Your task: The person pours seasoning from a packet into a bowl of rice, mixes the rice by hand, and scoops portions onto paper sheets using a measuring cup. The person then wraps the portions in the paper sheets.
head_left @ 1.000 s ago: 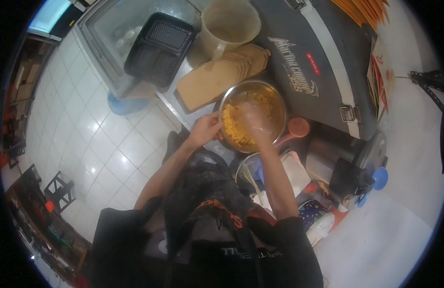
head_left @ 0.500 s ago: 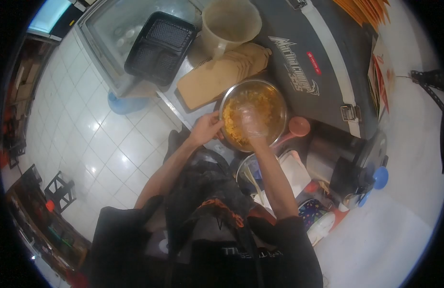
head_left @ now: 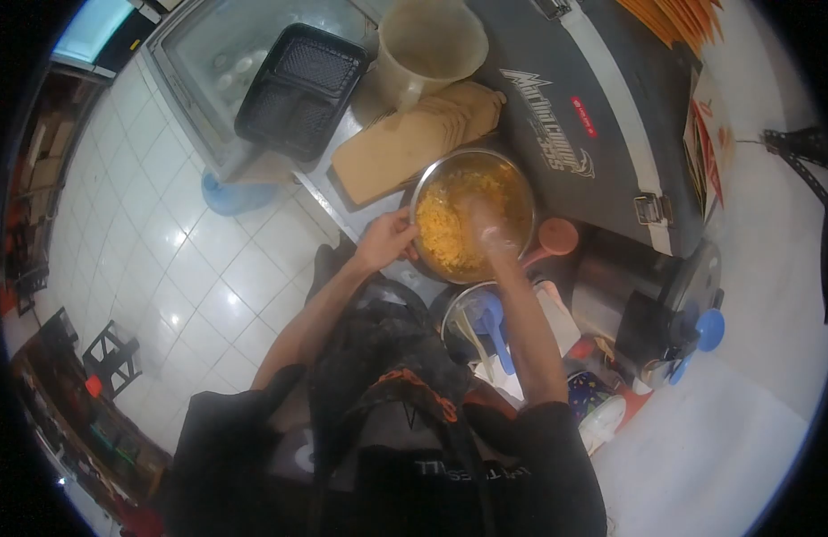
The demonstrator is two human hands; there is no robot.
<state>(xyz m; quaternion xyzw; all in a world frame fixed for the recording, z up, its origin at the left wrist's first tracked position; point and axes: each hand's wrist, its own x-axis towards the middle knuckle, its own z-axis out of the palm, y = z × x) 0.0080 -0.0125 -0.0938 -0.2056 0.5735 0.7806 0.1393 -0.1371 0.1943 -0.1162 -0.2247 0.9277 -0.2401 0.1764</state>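
Note:
A round metal bowl [head_left: 529,192] holds a loose yellow-orange food mixture [head_left: 445,234], shredded or crumbly in look. My left hand [head_left: 389,240] grips the bowl's left rim, with the thumb at the edge. Inside the bowl, on its right side, is my right hand [head_left: 487,224], in what looks like a clear plastic glove. Motion smears its fingers, so I cannot see whether they close on any of the mixture. Just right of the bowl lies a pink scoop [head_left: 557,237]. Below it, a container [head_left: 454,336] holds a blue utensil [head_left: 495,329].
Beyond the bowl lie stacked brown cardboard pieces [head_left: 378,166], a black compartment tray [head_left: 302,89] and a translucent pitcher [head_left: 432,49]. A large dark case [head_left: 566,116] with pale straps stands at the right. A metal pot [head_left: 611,282] sits near the white wall.
My right hand has shifted right inside the bowl, showing more of the yellow mixture on the left. The blue utensil shows more beside my forearm. My left hand keeps its place on the rim.

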